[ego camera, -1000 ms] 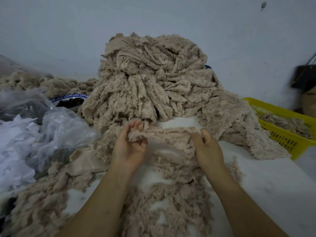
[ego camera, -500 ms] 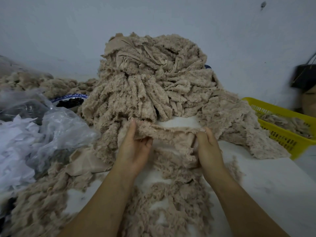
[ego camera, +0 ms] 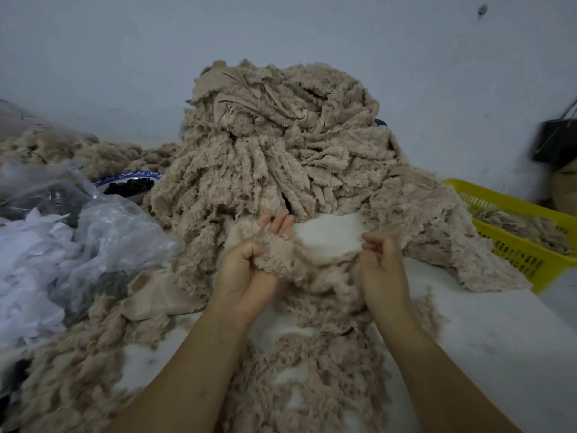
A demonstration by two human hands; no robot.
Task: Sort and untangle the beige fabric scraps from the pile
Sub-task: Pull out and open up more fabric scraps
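Beige fabric scrap (ego camera: 281, 260) hangs stretched between both hands over the white table (ego camera: 499, 339). The left hand (ego camera: 249, 270) pins one end under its curled thumb, and the right hand (ego camera: 382, 264) curls its fingers round the other. Behind the grip rises the pile (ego camera: 274, 151). A yellow basket (ego camera: 515, 254) sits to its right and plastic bags (ego camera: 118, 232) to its left.

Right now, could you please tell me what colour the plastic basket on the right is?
Yellow. The basket shows in the head view, the only one, at the right edge.
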